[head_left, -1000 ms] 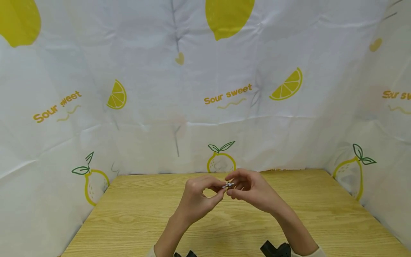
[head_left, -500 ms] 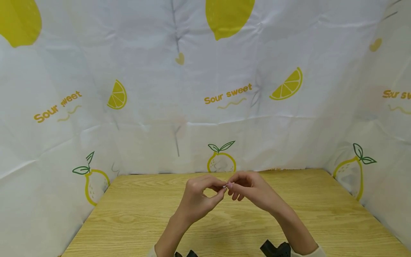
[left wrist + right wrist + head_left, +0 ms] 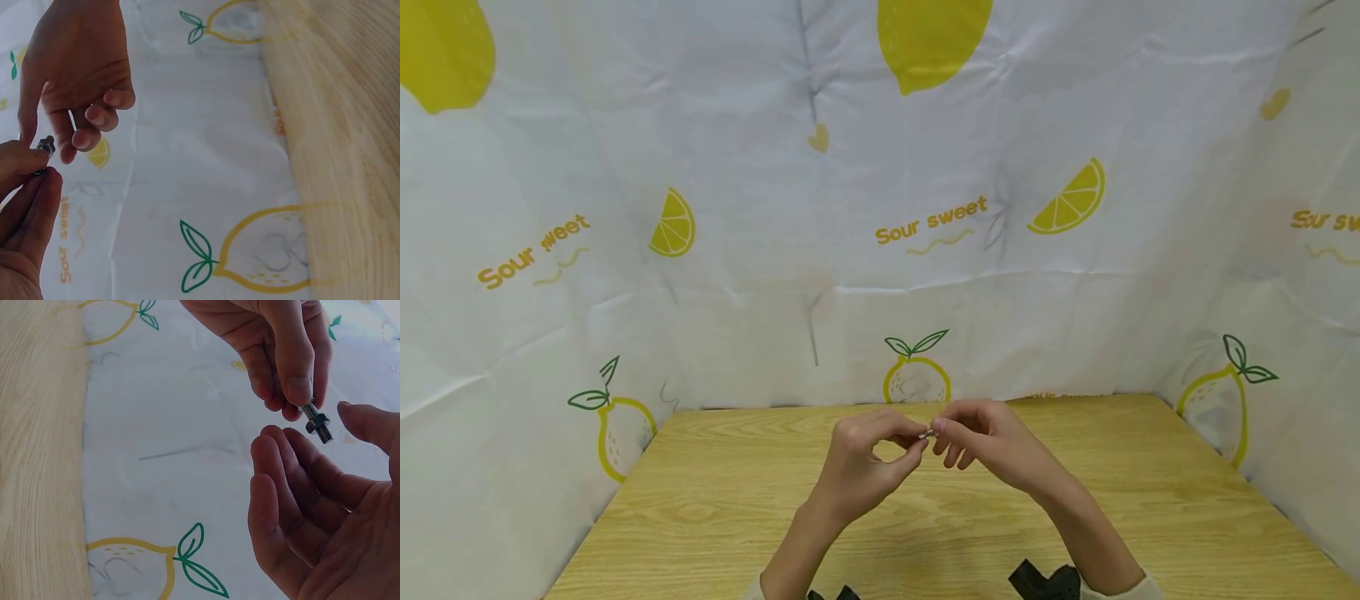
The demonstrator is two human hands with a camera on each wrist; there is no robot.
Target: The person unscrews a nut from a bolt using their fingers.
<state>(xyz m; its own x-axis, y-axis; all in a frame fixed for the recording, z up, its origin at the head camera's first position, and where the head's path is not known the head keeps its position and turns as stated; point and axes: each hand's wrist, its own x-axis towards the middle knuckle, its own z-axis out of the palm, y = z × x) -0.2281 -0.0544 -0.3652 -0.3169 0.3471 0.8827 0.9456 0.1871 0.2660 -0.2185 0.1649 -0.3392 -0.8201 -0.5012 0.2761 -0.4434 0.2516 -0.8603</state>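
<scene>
left grip: thumb and fingers pinching | right grip: fingers curved, thumb apart

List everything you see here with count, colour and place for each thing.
Bolt: 1, silver, raised, low centre of the head view
Nut: 1, silver, on the bolt's threads
Table: 1, light wood, across the head view's bottom
Lemon-print cloth: count unclear, white, behind the table and along both sides
Wrist gear: at least 2, black, bottom edge
Sleeves: 2, pale, bottom edge
Left hand: 1, bare, pinching the bolt
Right hand: 1, bare, beside the nut
</scene>
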